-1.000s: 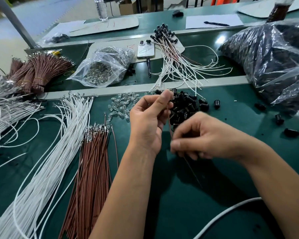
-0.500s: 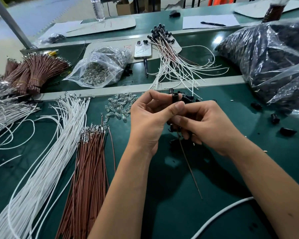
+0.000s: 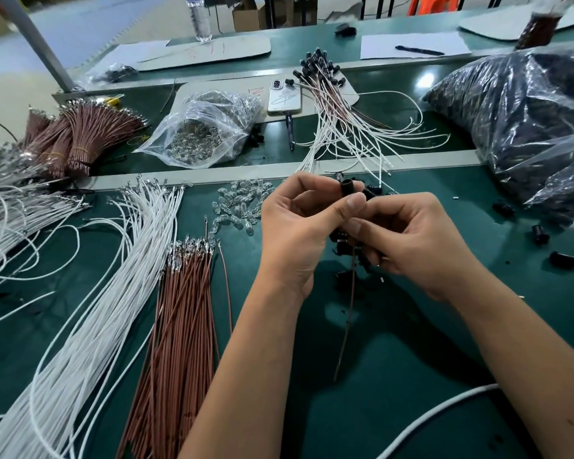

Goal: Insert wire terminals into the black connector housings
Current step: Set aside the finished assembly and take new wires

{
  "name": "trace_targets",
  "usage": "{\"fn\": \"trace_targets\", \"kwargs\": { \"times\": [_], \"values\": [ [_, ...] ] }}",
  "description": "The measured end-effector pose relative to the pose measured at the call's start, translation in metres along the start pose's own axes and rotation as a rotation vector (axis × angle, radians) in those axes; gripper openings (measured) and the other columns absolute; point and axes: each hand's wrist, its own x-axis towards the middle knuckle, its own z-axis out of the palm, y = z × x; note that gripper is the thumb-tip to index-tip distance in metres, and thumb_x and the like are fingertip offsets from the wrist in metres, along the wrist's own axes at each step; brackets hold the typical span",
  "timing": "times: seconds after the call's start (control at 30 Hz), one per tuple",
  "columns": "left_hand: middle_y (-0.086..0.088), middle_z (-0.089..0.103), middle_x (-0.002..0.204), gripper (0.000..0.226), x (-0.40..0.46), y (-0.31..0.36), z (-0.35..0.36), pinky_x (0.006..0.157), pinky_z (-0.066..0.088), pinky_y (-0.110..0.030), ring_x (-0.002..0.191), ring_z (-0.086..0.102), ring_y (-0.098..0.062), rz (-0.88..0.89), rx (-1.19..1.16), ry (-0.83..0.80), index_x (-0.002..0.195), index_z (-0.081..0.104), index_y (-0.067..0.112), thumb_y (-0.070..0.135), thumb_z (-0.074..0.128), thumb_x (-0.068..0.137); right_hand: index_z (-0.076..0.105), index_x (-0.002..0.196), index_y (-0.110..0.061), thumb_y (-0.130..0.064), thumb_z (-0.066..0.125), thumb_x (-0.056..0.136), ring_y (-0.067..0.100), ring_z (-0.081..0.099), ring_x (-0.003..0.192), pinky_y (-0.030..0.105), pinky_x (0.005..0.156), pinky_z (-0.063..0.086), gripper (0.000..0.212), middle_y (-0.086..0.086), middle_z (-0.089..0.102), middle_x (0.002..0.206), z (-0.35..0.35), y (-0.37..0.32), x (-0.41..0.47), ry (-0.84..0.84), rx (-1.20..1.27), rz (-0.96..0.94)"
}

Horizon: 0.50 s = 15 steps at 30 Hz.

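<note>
Both hands meet at centre frame. Left hand (image 3: 299, 233) pinches a black housing (image 3: 347, 187) between thumb and forefinger, open end up. Right hand (image 3: 421, 243) curls its fingers round a brown wire (image 3: 348, 313); the wire hangs down from the fist toward the lower centre, free end just above the mat (image 3: 395, 376).

Step, as I judge it: seating the brown terminal into the housing from below. The terminal tip is hidden by my fingers, so I cannot tell how far in it is. Next move calls for a straight push along the housing axis with the left pinch held firm.

Room: open mat below my wrists. Loose brown wires (image 3: 179, 326) and white wires (image 3: 90, 309) lie lower left, well apart. Spare housings (image 3: 540, 233) are scattered at right. Clear bulbs (image 3: 239, 207) sit just left of my left hand. Beyond the grey rail (image 3: 212, 173), finished leads (image 3: 338, 120) and a bag (image 3: 527, 120) fill the upper right.
</note>
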Motion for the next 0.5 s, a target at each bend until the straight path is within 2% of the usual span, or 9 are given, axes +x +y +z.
{"fn": "trace_targets", "kwargs": {
  "times": [0.1,0.17,0.27,0.33,0.43,0.5],
  "values": [
    [-0.013,0.077,0.087,0.024,0.001,0.008,0.000,0.070,0.058,-0.027,0.075,0.072,-0.018,-0.017,-0.017,0.090,0.085,0.062,0.008,-0.009,0.078,0.075,0.075,0.082,-0.010,-0.039,0.077,0.089,0.008,0.047,0.039,0.016,0.037,0.032,0.030,0.001,0.060,0.054,0.010,-0.004,0.001,0.018,0.054,-0.008],
    [-0.009,0.077,0.085,0.024,0.003,0.019,-0.007,0.065,0.054,-0.023,0.072,0.070,-0.015,-0.028,-0.021,0.222,0.084,0.065,0.011,-0.004,0.081,0.076,0.076,0.079,-0.011,-0.039,0.074,0.093,0.010,0.051,0.041,0.017,0.036,0.033,0.031,0.004,0.065,0.059,0.022,-0.009,0.008,0.045,0.047,0.011],
    [-0.005,0.075,0.079,0.026,0.005,0.036,-0.032,0.063,0.052,-0.024,0.069,0.067,-0.014,-0.012,0.072,0.475,0.087,0.068,0.010,0.000,0.087,0.073,0.075,0.074,-0.011,-0.027,0.073,0.098,0.012,0.057,0.045,0.021,0.038,0.039,0.029,0.006,0.070,0.063,0.053,-0.014,0.037,0.025,-0.176,0.052],
    [0.000,0.076,0.076,0.030,0.003,0.050,-0.059,0.068,0.058,-0.029,0.070,0.071,-0.013,0.030,0.289,0.590,0.088,0.069,0.011,0.004,0.091,0.069,0.074,0.071,-0.011,-0.022,0.072,0.097,0.013,0.060,0.044,0.020,0.039,0.041,0.029,0.007,0.070,0.062,0.087,-0.018,0.063,-0.048,-0.296,0.108],
    [0.003,0.076,0.075,0.033,-0.007,0.071,-0.101,0.080,0.062,-0.038,0.074,0.075,-0.011,0.031,0.761,0.658,0.084,0.069,0.021,0.015,0.095,0.065,0.072,0.069,-0.003,-0.009,0.067,0.094,0.019,0.064,0.048,0.025,0.043,0.047,0.026,0.012,0.069,0.062,0.145,-0.025,0.101,-0.161,-0.383,0.222],
    [0.007,0.074,0.071,0.035,-0.015,0.083,-0.126,0.082,0.061,-0.038,0.074,0.074,-0.010,-0.028,0.920,0.713,0.081,0.068,0.024,0.019,0.096,0.062,0.074,0.081,0.003,-0.009,0.065,0.092,0.024,0.071,0.062,0.033,0.056,0.059,0.018,0.010,0.071,0.067,0.181,-0.030,0.124,-0.198,-0.508,0.232]
  ]
}}
